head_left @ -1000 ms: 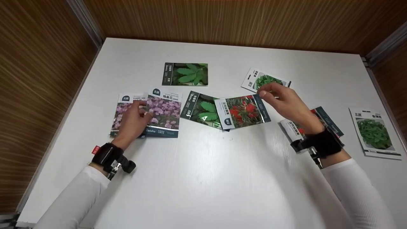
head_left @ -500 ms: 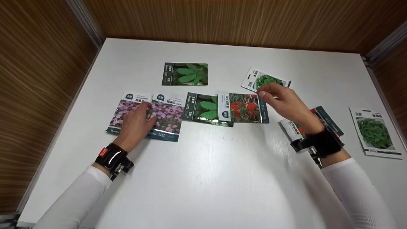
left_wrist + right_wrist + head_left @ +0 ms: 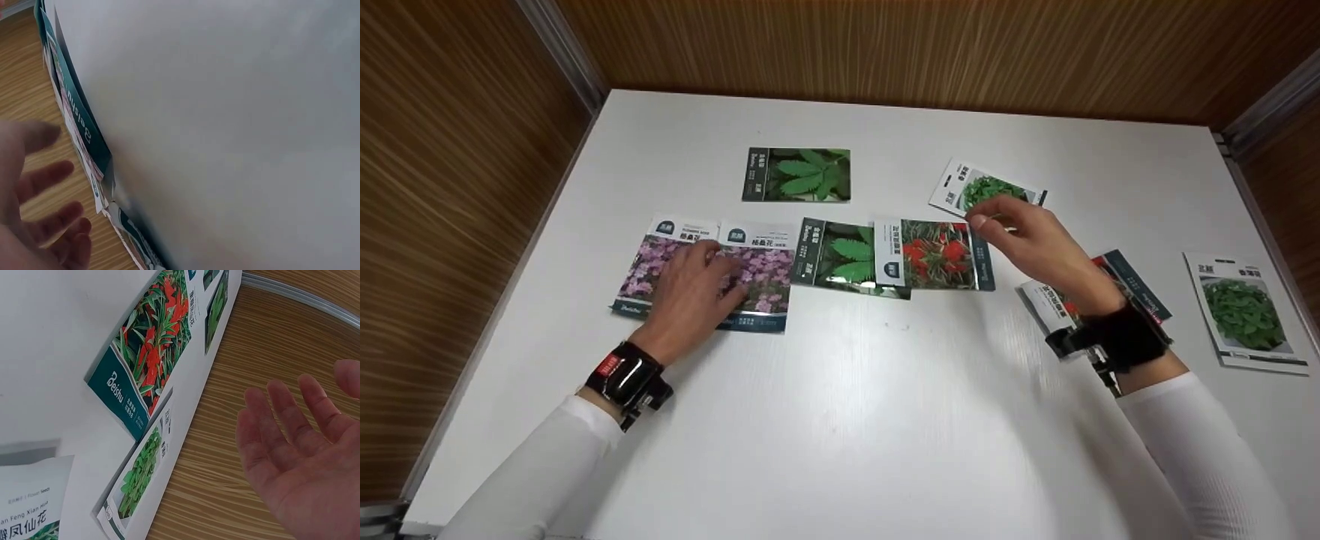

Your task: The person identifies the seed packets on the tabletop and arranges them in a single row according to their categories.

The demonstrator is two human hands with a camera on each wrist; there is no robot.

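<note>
My left hand point(image 3: 686, 304) lies over two seed packets with pink-purple flowers, the left one point(image 3: 637, 271) and the right one point(image 3: 771, 274), which are side by side. In the left wrist view its fingers point(image 3: 48, 180) are spread and loosely bent, with nothing between them. Whether the fingertips touch the packets cannot be told. My right hand point(image 3: 1035, 240) hovers, relaxed and holding nothing, near a red-flower packet point(image 3: 937, 255) and a white packet with green leaves point(image 3: 994, 191). The red-flower packet overlaps a dark green-leaf packet point(image 3: 844, 259).
Another green-leaf packet point(image 3: 808, 176) lies farther back on the white table point(image 3: 840, 420). A second red-flower packet point(image 3: 1136, 289) is partly hidden under my right wrist. White leafy-plant packets point(image 3: 1245, 315) lie at the far right. Wood-grain panels point(image 3: 885, 52) enclose the back and sides.
The purple-flower packets, the nearer green-leaf packet and the red-flower packet beside it have been turned straighter, into a row. My left hand has shifted right over the right purple packet. My right hand stays put.
</note>
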